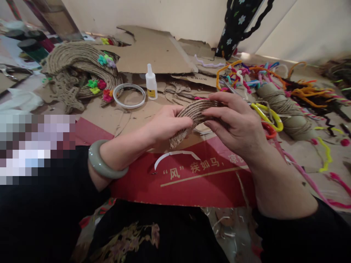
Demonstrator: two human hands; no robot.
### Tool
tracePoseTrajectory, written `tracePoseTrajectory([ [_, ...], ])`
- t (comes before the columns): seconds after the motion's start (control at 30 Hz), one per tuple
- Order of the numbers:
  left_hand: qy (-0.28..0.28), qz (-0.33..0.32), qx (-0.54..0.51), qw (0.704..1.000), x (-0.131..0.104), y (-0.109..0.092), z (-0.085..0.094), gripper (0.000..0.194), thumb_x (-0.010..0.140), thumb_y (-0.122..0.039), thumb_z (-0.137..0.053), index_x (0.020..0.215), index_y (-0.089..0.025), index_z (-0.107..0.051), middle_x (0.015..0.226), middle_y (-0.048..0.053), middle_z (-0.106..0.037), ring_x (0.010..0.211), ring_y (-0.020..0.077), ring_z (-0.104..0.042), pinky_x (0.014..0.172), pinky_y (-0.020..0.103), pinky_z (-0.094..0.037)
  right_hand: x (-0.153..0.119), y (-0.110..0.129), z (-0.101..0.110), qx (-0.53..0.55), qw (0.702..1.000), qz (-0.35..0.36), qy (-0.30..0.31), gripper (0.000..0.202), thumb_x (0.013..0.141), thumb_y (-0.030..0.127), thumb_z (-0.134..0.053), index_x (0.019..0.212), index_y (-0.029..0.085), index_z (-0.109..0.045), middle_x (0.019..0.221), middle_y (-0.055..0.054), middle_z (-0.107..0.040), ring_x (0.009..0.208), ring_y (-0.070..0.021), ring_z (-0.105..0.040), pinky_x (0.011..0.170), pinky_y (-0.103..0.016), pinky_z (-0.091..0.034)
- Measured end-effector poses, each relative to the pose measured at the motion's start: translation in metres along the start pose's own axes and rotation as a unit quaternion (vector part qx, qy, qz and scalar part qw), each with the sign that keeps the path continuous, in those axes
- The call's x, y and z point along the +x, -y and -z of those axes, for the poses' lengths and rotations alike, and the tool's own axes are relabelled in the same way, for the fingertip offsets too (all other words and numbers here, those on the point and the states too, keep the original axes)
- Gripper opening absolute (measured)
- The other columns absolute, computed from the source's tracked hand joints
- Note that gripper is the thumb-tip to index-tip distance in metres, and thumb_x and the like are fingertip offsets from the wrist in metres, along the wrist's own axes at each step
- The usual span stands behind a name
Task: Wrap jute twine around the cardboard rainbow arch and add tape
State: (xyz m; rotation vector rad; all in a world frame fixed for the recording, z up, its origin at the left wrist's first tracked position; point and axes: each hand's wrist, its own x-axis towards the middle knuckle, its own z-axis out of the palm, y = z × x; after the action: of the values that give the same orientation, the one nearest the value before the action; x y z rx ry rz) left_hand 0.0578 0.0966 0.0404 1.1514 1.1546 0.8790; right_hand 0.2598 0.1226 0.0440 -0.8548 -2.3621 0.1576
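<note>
Between my two hands is a curved band of twine rows (197,110), held above a red cardboard sheet (142,186). My left hand (171,122) grips its near left end, thumb on top. The fingers of my right hand (236,124) pinch its far right part, hiding that end. A curved white strip (177,153) lies on the red sheet below the band. Beyond my left hand stand a white glue bottle (151,83) and a roll of white tape (129,96). Scissors with yellow and red handles (270,118) lie partly behind my right hand.
At the left rest finished twine arches (74,58) with coloured flowers. Torn brown cardboard (156,51) covers the back. A twine spool (286,109) and tangled pipe cleaners (307,96) crowd the right. A black flowered object (238,25) stands at the back.
</note>
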Motion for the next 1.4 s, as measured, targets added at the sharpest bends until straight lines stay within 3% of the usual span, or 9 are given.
tracePoseTrajectory([
  [0.2, -0.004, -0.021, 0.031, 0.999, -0.001, 0.001, 0.000, 0.005, 0.068, -0.017, -0.059, 0.072, -0.017, -0.059, 0.060, -0.003, -0.056, 0.053, 0.0095, -0.050, 0.049, 0.022, -0.036, 0.001, -0.001, -0.002, -0.027, 0.999, -0.022, -0.002, 0.019, 0.095, 0.031, -0.054, 0.100, 0.032, -0.072, 0.128, -0.007, -0.068, 0.121, -0.0284, -0.061, 0.097, -0.052, -0.051],
  [0.7, -0.020, -0.015, 0.038, 0.999, -0.005, -0.002, -0.004, 0.006, 0.067, -0.017, -0.058, 0.073, -0.017, -0.058, 0.059, -0.004, -0.054, 0.052, 0.0092, -0.048, 0.049, 0.022, -0.034, 0.001, 0.005, 0.004, -0.136, 0.990, 0.027, -0.009, 0.021, 0.095, 0.028, -0.052, 0.084, 0.029, -0.070, 0.118, -0.005, -0.071, 0.115, -0.0294, -0.060, 0.095, -0.051, -0.047],
  [0.97, -0.036, -0.034, 0.034, 0.998, -0.005, 0.000, -0.007, 0.005, 0.066, -0.018, -0.058, 0.071, -0.017, -0.057, 0.058, -0.004, -0.050, 0.053, 0.0093, -0.046, 0.050, 0.022, -0.035, -0.008, 0.016, -0.003, -0.216, 0.974, 0.018, -0.064, 0.020, 0.096, 0.024, -0.051, 0.085, 0.026, -0.068, 0.086, -0.006, -0.072, 0.087, -0.0254, -0.063, 0.077, -0.043, -0.043],
  [1.1, -0.040, -0.040, 0.038, 0.998, -0.005, -0.001, -0.007, 0.005, 0.066, -0.018, -0.058, 0.071, -0.017, -0.058, 0.059, -0.004, -0.052, 0.054, 0.0097, -0.047, 0.051, 0.023, -0.036, -0.007, 0.020, -0.001, -0.225, 0.973, 0.007, -0.058, 0.017, 0.097, 0.027, -0.054, 0.095, 0.027, -0.071, 0.084, -0.006, -0.071, 0.086, -0.0248, -0.061, 0.076, -0.042, -0.040],
  [1.4, -0.034, -0.043, 0.045, 0.997, -0.006, 0.000, -0.008, 0.004, 0.066, -0.019, -0.058, 0.070, -0.017, -0.057, 0.060, -0.003, -0.052, 0.055, 0.0097, -0.046, 0.052, 0.023, -0.034, -0.007, 0.019, 0.000, -0.266, 0.962, 0.046, -0.048, 0.020, 0.097, 0.029, -0.054, 0.084, 0.026, -0.069, 0.079, -0.005, -0.070, 0.080, -0.0229, -0.060, 0.072, -0.040, -0.042],
])
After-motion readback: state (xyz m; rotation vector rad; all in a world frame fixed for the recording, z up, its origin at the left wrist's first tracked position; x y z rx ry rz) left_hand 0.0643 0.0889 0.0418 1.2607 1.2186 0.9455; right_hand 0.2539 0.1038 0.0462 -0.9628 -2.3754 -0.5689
